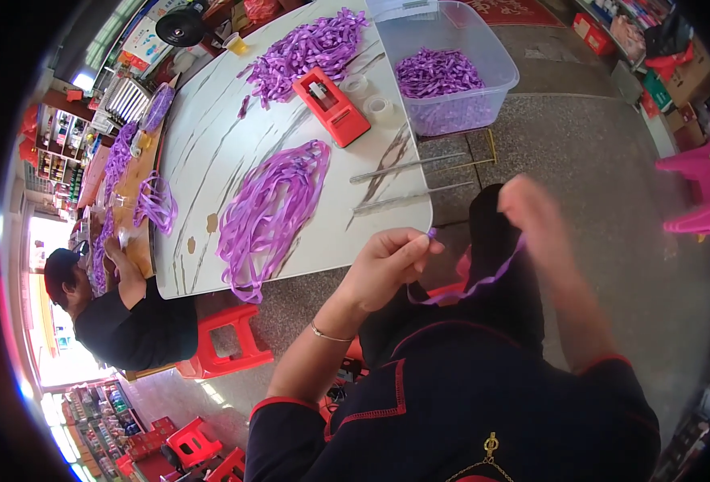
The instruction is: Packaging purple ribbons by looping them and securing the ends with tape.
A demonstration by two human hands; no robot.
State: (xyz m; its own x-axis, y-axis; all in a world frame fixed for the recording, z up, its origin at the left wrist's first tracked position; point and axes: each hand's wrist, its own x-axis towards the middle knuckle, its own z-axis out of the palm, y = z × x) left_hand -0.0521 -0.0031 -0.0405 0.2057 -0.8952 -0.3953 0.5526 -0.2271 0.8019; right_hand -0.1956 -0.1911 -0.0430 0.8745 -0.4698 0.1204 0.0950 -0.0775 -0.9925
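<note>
Above my lap, off the table's near corner, my left hand [395,261] is closed in a pinch, with a small bit of purple ribbon at its fingertips. To its right, my right hand [536,213] is raised and smeared by motion, its fingers curled. The purple ribbon [483,283] sags in a loose curve over my legs and rises to the underside of my right hand. Nearest my left hand on the table lies a long looped bundle of purple ribbon [270,217]. Two thin metal rods [407,166] stick out over the table's edge.
On the marbled white table [202,173] sit a red tape dispenser [332,108], clear tape rolls [379,104] and a heap of purple ribbon pieces [311,52]. A clear plastic bin [471,100] holds more. A person [122,309] works at another table. Red stool [226,341], pink stools [704,181].
</note>
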